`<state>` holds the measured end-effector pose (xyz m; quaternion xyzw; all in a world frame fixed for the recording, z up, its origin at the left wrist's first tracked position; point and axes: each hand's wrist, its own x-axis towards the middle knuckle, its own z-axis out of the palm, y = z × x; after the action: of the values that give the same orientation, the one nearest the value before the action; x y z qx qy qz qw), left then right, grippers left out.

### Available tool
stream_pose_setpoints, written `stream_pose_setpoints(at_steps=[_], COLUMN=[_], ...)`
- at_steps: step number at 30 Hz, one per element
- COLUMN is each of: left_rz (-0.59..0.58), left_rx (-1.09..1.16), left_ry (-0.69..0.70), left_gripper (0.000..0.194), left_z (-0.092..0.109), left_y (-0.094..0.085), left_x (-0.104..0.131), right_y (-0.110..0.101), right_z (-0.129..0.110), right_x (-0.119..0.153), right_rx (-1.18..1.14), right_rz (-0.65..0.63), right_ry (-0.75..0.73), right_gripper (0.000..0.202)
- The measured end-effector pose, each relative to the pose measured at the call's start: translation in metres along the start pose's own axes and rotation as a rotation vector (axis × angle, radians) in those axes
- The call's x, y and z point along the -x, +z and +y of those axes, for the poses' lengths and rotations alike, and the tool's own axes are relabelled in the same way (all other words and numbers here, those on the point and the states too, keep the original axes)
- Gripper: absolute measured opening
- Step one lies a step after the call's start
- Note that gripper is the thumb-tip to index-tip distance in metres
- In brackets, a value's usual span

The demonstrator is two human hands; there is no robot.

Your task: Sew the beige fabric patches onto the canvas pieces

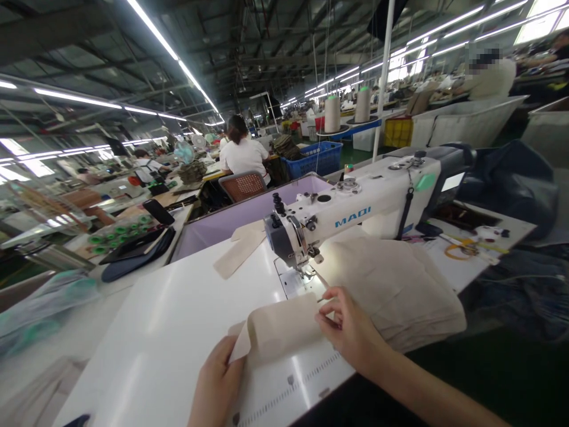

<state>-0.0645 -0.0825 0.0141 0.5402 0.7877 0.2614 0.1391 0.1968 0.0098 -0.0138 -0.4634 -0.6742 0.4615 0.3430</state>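
Observation:
A beige fabric piece (284, 326) lies in front of the sewing machine's needle area, its left end folded up. My left hand (220, 373) grips that left end between thumb and fingers. At the piece's right edge, my right hand (342, 323) has its fingers drawn together in a pinch; a small dark tip shows by them, too small to name. Just beyond the right hand is the presser foot (306, 271) of the white sewing machine (347, 207). A stack of beige fabric (409, 290) rests to the right, under the machine's arm.
Another beige piece (240, 249) lies left of the machine head on the white table (169, 332). Behind stands a lilac bin (208, 234). Scissors with yellow handles (462, 249) lie at the right. A co-worker (244, 151) sits ahead, near a blue crate (313, 160).

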Motion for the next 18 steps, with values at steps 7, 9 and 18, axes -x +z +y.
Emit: stream_pose_setpoints(at_steps=[7,9,18], left_rz=[0.014,0.016,-0.013], left_rx=[-0.041,-0.051,-0.085], left_ry=[-0.129,-0.156,-0.195], left_gripper=[0.027,0.029,0.028], left_z=[0.005,0.002,0.003], left_y=[0.006,0.008,0.008], left_x=[0.004,0.005,0.004], right_y=[-0.003,0.0,0.005], right_z=[-0.012,-0.011,-0.01], right_x=[0.001,-0.003,-0.013], right_rx=[0.143,0.17,0.286], right_rz=[-0.247,-0.235,-0.214], right_ry=[-0.051,-0.064,-0.101], right_gripper=[0.015,0.015,0.021])
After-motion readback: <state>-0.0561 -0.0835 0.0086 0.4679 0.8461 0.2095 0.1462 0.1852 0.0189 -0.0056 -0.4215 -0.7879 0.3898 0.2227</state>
